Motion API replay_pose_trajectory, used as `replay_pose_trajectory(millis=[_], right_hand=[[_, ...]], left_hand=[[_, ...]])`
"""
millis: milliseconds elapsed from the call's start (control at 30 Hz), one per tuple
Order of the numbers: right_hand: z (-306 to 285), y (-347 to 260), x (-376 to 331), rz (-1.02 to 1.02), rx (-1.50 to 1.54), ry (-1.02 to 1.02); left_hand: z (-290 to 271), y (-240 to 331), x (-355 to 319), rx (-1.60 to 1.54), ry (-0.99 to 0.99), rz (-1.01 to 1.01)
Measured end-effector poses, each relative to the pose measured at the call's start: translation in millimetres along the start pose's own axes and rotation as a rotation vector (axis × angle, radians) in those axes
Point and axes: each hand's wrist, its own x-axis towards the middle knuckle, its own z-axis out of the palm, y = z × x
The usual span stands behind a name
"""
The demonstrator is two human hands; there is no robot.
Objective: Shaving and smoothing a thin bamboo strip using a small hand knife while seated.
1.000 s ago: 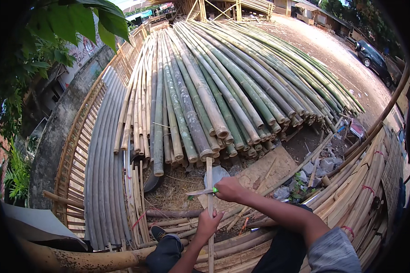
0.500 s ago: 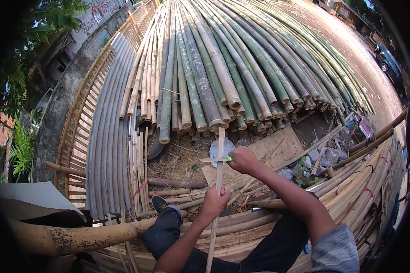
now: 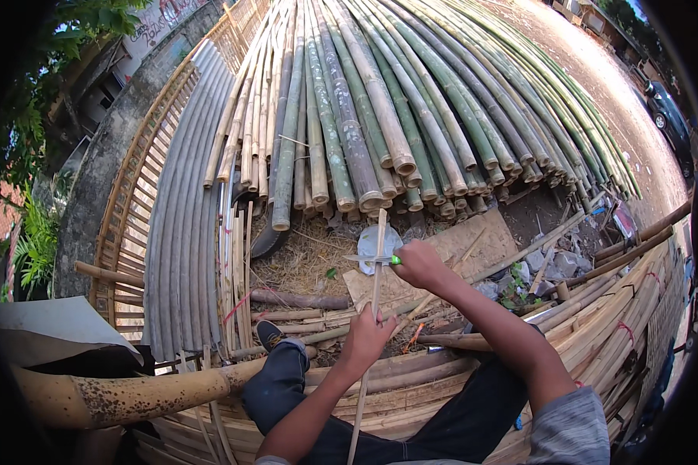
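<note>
My left hand (image 3: 366, 342) is wrapped round a long, thin bamboo strip (image 3: 378, 288) that runs from my lap up and away from me. In my right hand (image 3: 420, 265) is a knife (image 3: 374, 258) with a bright green handle. Its blade lies across the strip, touching it near the far end and pointing left. The handle is mostly hidden inside my fist. A pale round piece (image 3: 379, 240) lies on the ground beyond the blade.
Cut ends of a big pile of bamboo poles (image 3: 372, 194) face me. Bundled split bamboo (image 3: 597, 325) lies to my right, and a thick pole (image 3: 132, 399) at lower left. Corrugated sheets (image 3: 186, 232) and a bamboo frame (image 3: 136, 194) stand left. A flat board (image 3: 481, 240) lies ahead.
The knife has shifted slightly toward the far end of the strip and a little right. The strip now shows a narrower side, as if turned. My left hand keeps its grip.
</note>
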Motion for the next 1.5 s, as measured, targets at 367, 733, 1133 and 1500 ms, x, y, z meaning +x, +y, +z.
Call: replay_pose_trajectory(millis=[367, 733, 1133, 1500], right_hand=[[-2.4, -5.3, -1.4, -0.02, 0.033, -0.018], [-7.7, -6.1, -1.0, 0.073, 0.061, -0.034], [3.2, 8.4, 1.7, 0.084, 0.158, -0.039], [-15.0, 27.9, 5.8, 0.226, 0.136, 0.135]], left_hand=[[-6.5, 3.4, -0.7, -0.025, -0.057, -0.044], [-7.1, 0.4, 2.5, 0.028, -0.096, -0.022], [-8.2, -5.3, 4.1, 0.022, -0.111, -0.025], [9.1, -20.1, 3.2, -0.23, -0.187, 0.034]])
